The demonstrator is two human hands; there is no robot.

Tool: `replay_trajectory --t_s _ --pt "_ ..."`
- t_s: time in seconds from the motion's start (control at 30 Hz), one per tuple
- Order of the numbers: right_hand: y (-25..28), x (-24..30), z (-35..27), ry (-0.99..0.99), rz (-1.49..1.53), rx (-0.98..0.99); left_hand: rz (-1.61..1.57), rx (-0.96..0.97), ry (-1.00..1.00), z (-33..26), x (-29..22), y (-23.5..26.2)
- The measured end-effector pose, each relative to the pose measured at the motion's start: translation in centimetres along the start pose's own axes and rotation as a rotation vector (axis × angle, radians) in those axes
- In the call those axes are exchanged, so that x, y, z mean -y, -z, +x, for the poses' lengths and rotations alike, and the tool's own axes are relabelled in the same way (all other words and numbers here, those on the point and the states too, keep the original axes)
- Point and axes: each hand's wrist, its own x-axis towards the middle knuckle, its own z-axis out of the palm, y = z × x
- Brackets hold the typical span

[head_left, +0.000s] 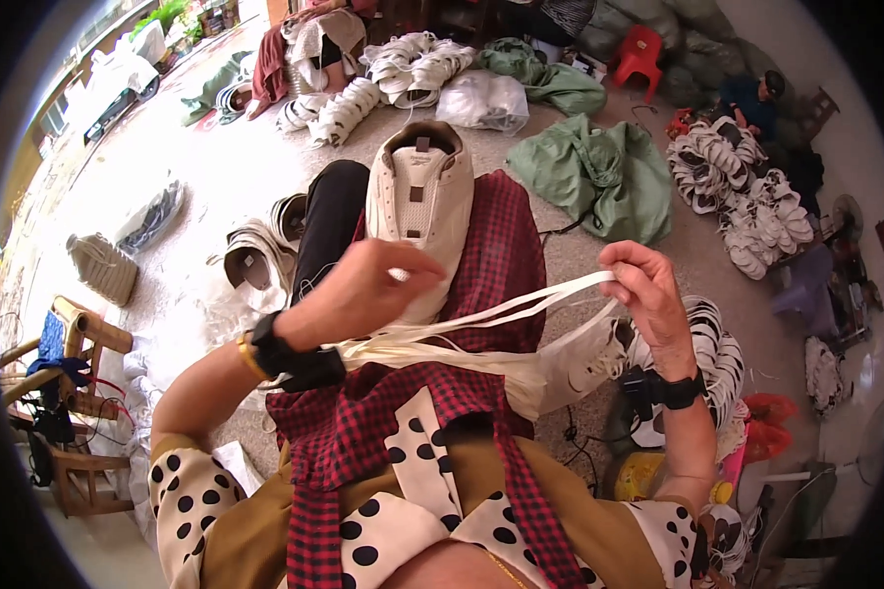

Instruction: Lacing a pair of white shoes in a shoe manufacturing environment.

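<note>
A cream sneaker lies on my lap, its ankle opening away from me and its toe partly hidden behind my left hand. No lace shows in its eyelets. My left hand hovers over the toe end, fingers stretched out and slightly bent, with nothing visible in them. To the right, raised above my lap, my right hand pinches the looped end of some flat white shoelaces. These run left to a loose bundle of cream laces across the red and black checked apron.
Another white shoe with laces sits right of my lap. Stacked shoe parts lie on the left floor. A green sack, a red stool and shoe heaps stand farther off. A bamboo chair is at left; other people sit beyond.
</note>
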Motion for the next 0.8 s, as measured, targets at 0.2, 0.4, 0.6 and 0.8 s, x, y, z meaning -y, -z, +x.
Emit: replay_trajectory --t_s 0.2,0.4,0.6,0.8 --pt "-0.6 2.7 -0.4 0.041 0.046 0.026 -0.025 0.176 -0.325 5.4 -1.6 -5.2" --pt "1.9 1.2 -1.6 0.027 -0.075 0.008 -0.461 0.339 -0.004 5.2 -2.1 -5.0" --pt "8.3 -5.8 -0.5 -0.027 -0.615 -0.133 -0.533 0.278 0.133 0.2 -1.7 2.5" --pt "10.0 -14.6 0.9 -0.185 -0.910 -0.059 -0.783 -0.092 -0.176 -6.1 -1.3 12.5"
